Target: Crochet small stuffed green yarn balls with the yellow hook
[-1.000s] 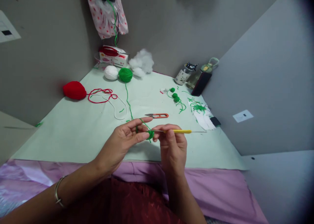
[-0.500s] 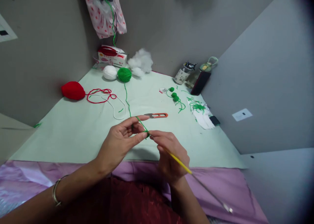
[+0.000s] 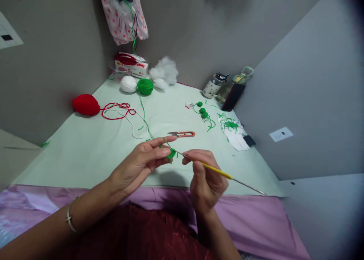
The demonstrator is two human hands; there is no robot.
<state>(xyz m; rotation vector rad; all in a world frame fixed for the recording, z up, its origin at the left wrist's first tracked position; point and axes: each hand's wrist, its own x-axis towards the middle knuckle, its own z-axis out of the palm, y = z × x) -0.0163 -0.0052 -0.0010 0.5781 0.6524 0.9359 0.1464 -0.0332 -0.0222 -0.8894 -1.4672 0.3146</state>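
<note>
Between the thumb and fingers of my left hand (image 3: 148, 153) is a small green crochet piece (image 3: 171, 153). A strand of green yarn (image 3: 144, 115) runs from the green yarn ball (image 3: 145, 87) across the table and over my left index finger. My right hand (image 3: 209, 178) grips a crochet hook (image 3: 217, 170) by its yellow handle. The hook's metal tip meets the crochet piece, and its other metal end points to the lower right. Just beyond my left fingertips lie orange thread snips (image 3: 184, 134).
Red yarn (image 3: 86, 104) and a white yarn ball (image 3: 129, 84) sit at the left and back, near white stuffing (image 3: 164, 74). Small green balls (image 3: 202, 111), green scraps (image 3: 229, 124), a jar (image 3: 211, 88), a bottle (image 3: 239, 78) and a phone (image 3: 233, 96) are at the right. Walls enclose the table.
My right hand has moved right, drawing away from my left, and the hook has swung to a flatter angle. My left hand has turned, showing more of the crochet piece.
</note>
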